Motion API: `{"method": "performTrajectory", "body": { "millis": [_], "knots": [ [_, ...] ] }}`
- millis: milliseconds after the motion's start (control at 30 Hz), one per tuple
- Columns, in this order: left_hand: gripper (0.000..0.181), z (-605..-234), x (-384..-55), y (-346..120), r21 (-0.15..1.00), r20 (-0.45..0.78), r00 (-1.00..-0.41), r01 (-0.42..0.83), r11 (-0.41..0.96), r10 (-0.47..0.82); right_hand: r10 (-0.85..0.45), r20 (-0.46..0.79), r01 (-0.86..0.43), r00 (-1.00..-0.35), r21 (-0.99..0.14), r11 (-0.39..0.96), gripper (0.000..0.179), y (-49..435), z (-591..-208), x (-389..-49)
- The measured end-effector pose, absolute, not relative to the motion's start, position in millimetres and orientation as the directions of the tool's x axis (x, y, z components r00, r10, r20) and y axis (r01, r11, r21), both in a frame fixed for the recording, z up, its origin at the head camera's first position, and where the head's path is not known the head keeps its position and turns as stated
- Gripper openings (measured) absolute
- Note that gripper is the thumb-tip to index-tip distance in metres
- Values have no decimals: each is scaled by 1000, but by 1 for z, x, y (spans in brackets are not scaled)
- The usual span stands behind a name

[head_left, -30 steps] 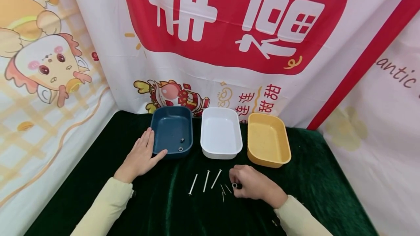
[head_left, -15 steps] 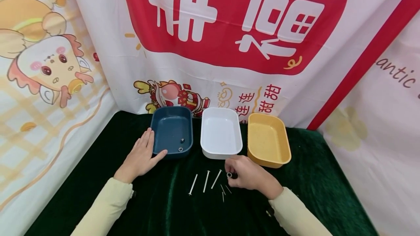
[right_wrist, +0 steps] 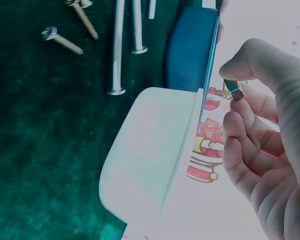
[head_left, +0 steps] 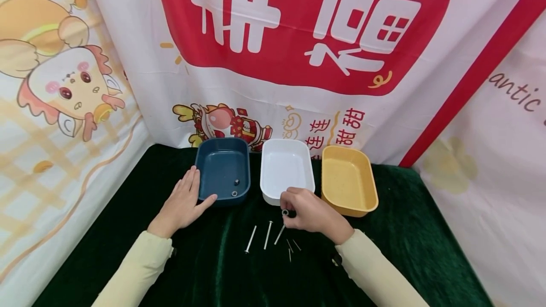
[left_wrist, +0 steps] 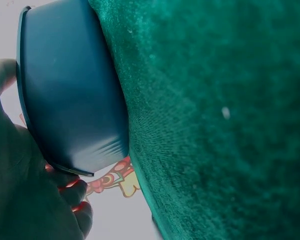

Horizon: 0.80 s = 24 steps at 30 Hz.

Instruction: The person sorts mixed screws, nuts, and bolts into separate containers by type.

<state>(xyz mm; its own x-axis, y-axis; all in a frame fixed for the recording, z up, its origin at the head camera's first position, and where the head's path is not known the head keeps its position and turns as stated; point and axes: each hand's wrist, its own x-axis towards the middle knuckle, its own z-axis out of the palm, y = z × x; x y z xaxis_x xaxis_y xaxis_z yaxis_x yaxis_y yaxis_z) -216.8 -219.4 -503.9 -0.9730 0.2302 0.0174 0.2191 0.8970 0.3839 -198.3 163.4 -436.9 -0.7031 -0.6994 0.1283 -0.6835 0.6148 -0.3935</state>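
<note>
While the blue tray (head_left: 223, 160) is being touched along its left side by the left hand (head_left: 181, 203), fingers straight and thumb over the near rim, a small metal nut (head_left: 285, 212) is being pinched btwn thumb and fingertips of the right hand (head_left: 313, 210). It's being held up off the green cloth (head_left: 213, 269), just nr the near side of the white tray (head_left: 286, 165).

As judged, a light, hard, rigid pc. is being handled: not fragile, prob. a bit slippery, so best being gripped across its outer sides w/ thumb + index.

Re containers: two loose nuts (head_left: 234, 194) are being held in the blue tray, toward its near right corner, apart from each other. The white tray's near right part is being covered by the right hand; the yellow tray (head_left: 347, 174) is being kept farther right, w/ its floor in view. Three long bolts (head_left: 268, 235) are being borne by the cloth, w/ short screws (head_left: 296, 245) to their right.
</note>
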Motion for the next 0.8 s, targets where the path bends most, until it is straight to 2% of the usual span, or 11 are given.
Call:
{"method": "performTrajectory", "body": {
  "millis": [800],
  "knots": [
    [105, -508, -221, -221, 383, 19, -972, 224, 896, 235, -718, 195, -732, -668, -344, 588, 13, 107, -441, -235]
  ]
}}
